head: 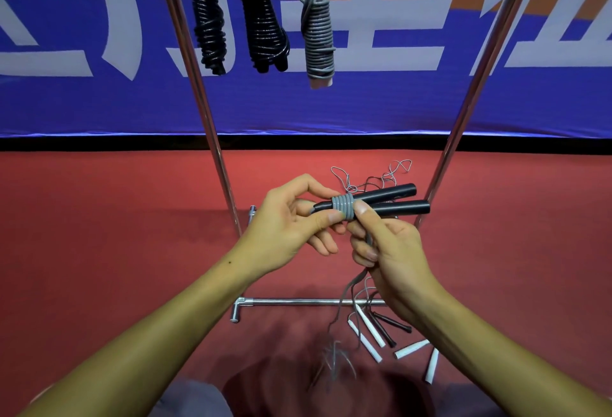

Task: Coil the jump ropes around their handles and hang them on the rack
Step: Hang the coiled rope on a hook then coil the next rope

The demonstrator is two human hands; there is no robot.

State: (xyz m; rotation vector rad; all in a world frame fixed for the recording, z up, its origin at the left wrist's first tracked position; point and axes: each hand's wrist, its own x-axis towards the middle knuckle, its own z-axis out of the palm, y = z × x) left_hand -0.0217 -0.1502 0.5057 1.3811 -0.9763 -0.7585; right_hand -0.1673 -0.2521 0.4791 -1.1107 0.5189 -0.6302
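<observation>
Underfoot, a matte red floor [116,218] runs to a blue banner [99,102] with big pale characters along the far wall. At twelve o'clock a chrome rack [212,138] of thin shiny tubes carries three coiled ropes: two glossy black bundles [210,29] [263,26] and a grey one [318,32] on white handles. At centre, the left hand [291,221] pinches two smooth black cylindrical handles [390,201], thumb pressed on a tight grey coil [342,207]. The right hand [387,247] curls round the loose grey cord [351,287], which trails toward six o'clock. White and black handles [367,327] lie scattered at five o'clock, thin grey rope [371,178] tangled beyond the hands.
</observation>
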